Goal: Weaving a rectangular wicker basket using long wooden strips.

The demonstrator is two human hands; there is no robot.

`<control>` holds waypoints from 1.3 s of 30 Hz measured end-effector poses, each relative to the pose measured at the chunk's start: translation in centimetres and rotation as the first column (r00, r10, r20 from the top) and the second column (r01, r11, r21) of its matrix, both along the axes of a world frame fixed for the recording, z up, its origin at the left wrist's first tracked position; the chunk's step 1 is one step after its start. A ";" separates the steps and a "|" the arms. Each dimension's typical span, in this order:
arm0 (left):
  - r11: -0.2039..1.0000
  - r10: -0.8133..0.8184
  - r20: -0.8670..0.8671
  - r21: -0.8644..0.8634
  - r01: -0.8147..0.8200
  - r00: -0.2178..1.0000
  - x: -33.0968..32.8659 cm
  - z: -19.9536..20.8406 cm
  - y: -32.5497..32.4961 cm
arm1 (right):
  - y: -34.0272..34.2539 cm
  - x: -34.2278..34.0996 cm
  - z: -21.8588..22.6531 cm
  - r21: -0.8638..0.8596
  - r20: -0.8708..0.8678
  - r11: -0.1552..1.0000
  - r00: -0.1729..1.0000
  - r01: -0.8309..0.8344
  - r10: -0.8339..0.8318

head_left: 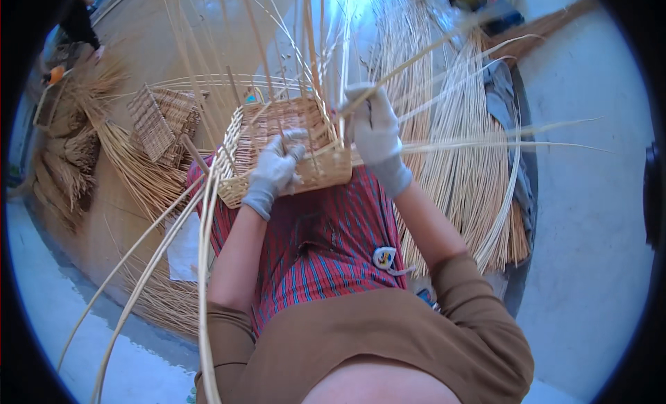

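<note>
A half-woven rectangular wicker basket [326, 166] rests on my lap over a red striped cloth [326, 230]. Tall upright stakes rise from its rim, and long pale canes [152, 300] trail from its left corner toward me. My left hand [274, 169], in a pale work glove, grips the near wall, its fingers bent over the rim. Beside the basket's right corner, my gloved right hand [374, 126] is raised with its fingers curled round a pale cane [416, 60] that slants up to the right. That cane is smeared by motion.
A large spread of pale canes [451, 168] lies to the right on a dark cloth. On the left are brown cane bundles [125, 154] and a woven wicker piece [156, 119]. A small white tape measure [383, 257] sits on my lap. Part of another person [82, 26] shows far left.
</note>
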State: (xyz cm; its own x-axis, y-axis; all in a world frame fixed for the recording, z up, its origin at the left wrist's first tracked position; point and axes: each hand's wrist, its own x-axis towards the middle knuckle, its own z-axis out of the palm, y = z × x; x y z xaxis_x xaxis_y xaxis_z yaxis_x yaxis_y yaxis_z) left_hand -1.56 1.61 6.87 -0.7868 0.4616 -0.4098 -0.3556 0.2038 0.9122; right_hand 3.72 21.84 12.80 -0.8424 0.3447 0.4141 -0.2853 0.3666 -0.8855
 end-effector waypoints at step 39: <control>0.699 -0.538 -0.824 -0.553 -0.453 0.176 3.3 -2.7 0.1 | -2.1 0.8 -8.2 0.975 0.073 0.218 0.991 -0.048 -0.112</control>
State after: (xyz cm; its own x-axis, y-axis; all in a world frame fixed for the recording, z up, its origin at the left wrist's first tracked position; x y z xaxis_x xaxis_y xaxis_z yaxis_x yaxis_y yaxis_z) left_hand 1.74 1.74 4.21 -0.7059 0.5529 0.4428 0.6422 0.7633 0.0706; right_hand 4.56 19.71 4.62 -0.9030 -0.2322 0.3615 -0.1896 0.9704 0.1498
